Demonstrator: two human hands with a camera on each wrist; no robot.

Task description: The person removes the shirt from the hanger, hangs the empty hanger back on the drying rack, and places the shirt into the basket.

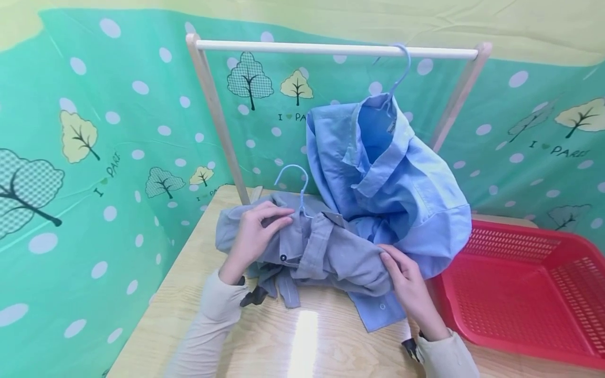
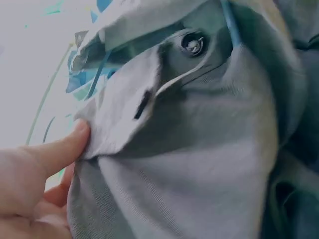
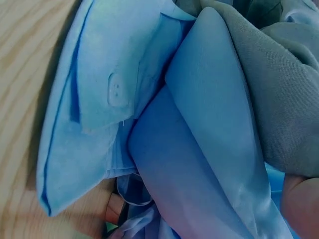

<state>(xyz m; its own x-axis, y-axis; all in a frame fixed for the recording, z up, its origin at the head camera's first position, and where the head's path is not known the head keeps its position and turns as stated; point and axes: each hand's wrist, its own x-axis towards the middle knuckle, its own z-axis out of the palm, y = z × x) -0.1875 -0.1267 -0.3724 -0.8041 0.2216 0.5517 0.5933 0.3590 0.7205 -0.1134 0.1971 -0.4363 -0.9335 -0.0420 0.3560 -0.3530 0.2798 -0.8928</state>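
**One Shirt Up, One Shirt Waiting**

Head view: the blue shirt is already hanging on the rail, beyond the right fingers. Both sets of fingers are pinching the gray shirt between them. Its hanger is poking up beside the left fingers, so hanging it seems left.

Left wrist: fingers are gripping gray cloth.

Right wrist: blue cloth is drooping beside the fingers.

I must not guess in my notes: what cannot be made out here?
Head: most of the front hanger, hidden by the gray shirt.
Head: any writing on the label in the blue shirt, too small.
Head: right end of the red basket, cut off by the edge.
Right wrist: most of the right hand, past the right edge.
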